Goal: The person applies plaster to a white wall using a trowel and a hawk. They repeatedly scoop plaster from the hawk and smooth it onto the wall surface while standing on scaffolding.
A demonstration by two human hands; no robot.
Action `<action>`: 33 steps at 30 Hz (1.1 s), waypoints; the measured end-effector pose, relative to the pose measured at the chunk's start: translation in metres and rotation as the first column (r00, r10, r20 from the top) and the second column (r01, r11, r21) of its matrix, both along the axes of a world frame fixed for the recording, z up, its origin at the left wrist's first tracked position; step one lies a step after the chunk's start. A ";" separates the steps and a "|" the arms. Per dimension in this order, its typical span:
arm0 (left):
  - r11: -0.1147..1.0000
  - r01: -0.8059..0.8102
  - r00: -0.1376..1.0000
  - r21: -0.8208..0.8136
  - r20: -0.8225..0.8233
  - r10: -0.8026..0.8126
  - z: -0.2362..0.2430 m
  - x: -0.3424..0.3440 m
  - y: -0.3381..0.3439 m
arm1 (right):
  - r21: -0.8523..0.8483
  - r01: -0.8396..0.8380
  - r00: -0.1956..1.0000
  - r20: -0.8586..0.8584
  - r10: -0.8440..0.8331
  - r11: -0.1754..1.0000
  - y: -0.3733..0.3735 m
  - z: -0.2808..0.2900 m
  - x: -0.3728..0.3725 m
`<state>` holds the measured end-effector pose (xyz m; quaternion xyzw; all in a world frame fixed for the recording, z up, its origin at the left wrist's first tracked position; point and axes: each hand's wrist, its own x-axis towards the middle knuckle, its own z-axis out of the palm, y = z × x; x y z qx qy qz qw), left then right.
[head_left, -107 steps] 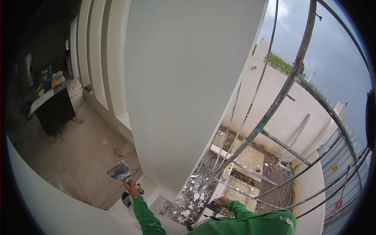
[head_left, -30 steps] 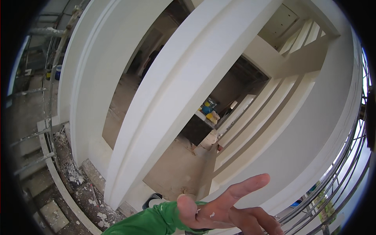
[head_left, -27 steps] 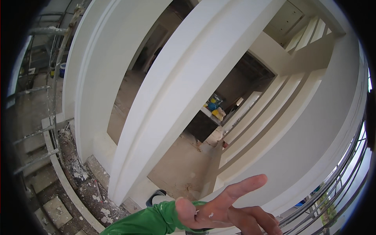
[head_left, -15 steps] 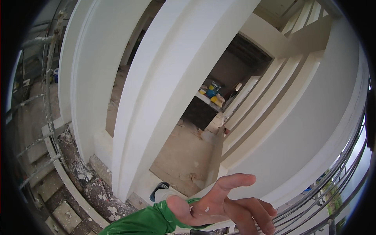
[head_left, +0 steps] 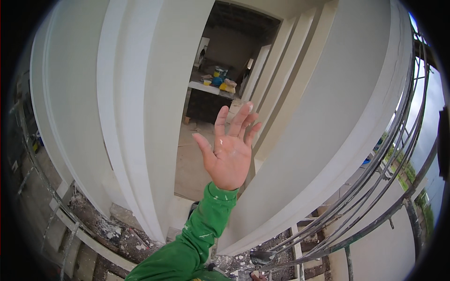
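Observation:
My left hand (head_left: pixel 229 157) is raised in front of me, palm toward me and fingers spread, holding nothing. White specks mark its palm and a fingertip, and the green sleeve below it is spotted too. Behind it lies the doorway opening between pale walls. At the lower edge, only a small part of my right hand (head_left: pixel 258 277) shows, closed at the handle of what looks like a putty knife. The dark, wide blade (head_left: pixel 262 256) of that tool lies over the debris-strewn ground. Most of the right hand is cut off by the frame.
A white moulded column (head_left: pixel 124 117) stands left of the doorway, a curved pale wall (head_left: pixel 347 117) right. Metal scaffold bars (head_left: pixel 328 248) run along the right, with more at left. Inside, paint containers (head_left: pixel 219 77) sit on a counter (head_left: pixel 206 87). Planks and rubble lie below.
My left hand has risen and turned from sideways to upright, its fingers spreading. The view has swung so the doorway stands straighter and further left. The tool's blade has come into fuller view.

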<state>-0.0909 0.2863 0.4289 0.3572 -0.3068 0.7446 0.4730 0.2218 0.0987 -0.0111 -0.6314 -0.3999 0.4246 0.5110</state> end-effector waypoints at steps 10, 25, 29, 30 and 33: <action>0.988 0.091 0.990 0.125 0.100 -0.103 0.052 0.003 -0.119 | -0.151 -0.062 0.993 -0.107 0.046 0.987 -0.043 -0.048 0.017; 0.947 0.030 0.950 0.320 0.286 -0.127 0.011 -0.056 -0.158 | -0.275 -0.211 0.972 -0.160 0.172 0.938 -0.016 -0.052 -0.008; 0.959 0.016 0.941 0.283 0.319 -0.110 0.007 -0.065 -0.144 | -0.293 -0.201 0.972 -0.179 0.153 0.935 -0.013 -0.060 -0.006; 0.957 0.017 0.944 0.288 0.311 -0.110 0.007 -0.065 -0.147 | -0.289 -0.197 0.971 -0.187 0.147 0.937 -0.011 -0.063 -0.005; 0.971 0.035 0.933 0.236 0.340 -0.116 0.005 -0.071 -0.135 | -0.304 -0.159 0.973 -0.207 0.098 0.939 -0.018 -0.070 0.005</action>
